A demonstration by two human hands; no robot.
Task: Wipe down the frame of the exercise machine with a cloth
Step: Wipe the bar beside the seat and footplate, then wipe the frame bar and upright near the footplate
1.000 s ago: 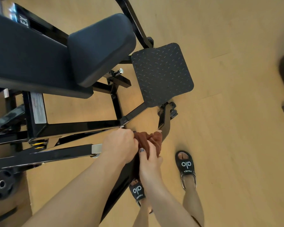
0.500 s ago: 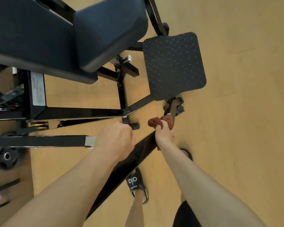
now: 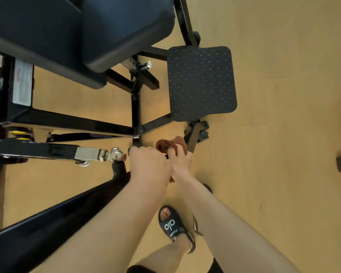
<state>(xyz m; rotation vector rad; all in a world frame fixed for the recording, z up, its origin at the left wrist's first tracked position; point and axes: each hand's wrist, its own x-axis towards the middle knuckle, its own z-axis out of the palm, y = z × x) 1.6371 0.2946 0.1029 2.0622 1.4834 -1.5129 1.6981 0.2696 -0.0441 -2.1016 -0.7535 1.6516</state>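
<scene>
My left hand [image 3: 149,164] is curled into a fist over the top of the slanted black frame bar [image 3: 71,219] that runs down toward my left side, gripping it where the bar meets a short black stub. My right hand [image 3: 180,161] sits right against it, the two hands touching side by side. The right fingers are wrapped around a bunched brown cloth [image 3: 170,144], with the thumb laid across its near edge; most of the cloth bulges out just beyond my knuckles, and a small bit shows under the wrist. The cloth presses against the lower end of a black lever [image 3: 193,136] that rises just past my right hand toward the textured footplate [image 3: 202,83].

Directly left of my left hand a silver joint [image 3: 114,153] caps a horizontal black arm [image 3: 32,149] with a metal end sleeve. Beyond both hands the black base frame [image 3: 77,121] runs across, joined by an upright post [image 3: 136,107] with a silver-tipped pin. Farther out and to the left sit the dark padded seat [image 3: 126,30] and a longer pad beside it.

Below my right forearm my foot wears a black slide sandal [image 3: 170,225] with white lettering, standing on the tan floor [image 3: 283,174].
</scene>
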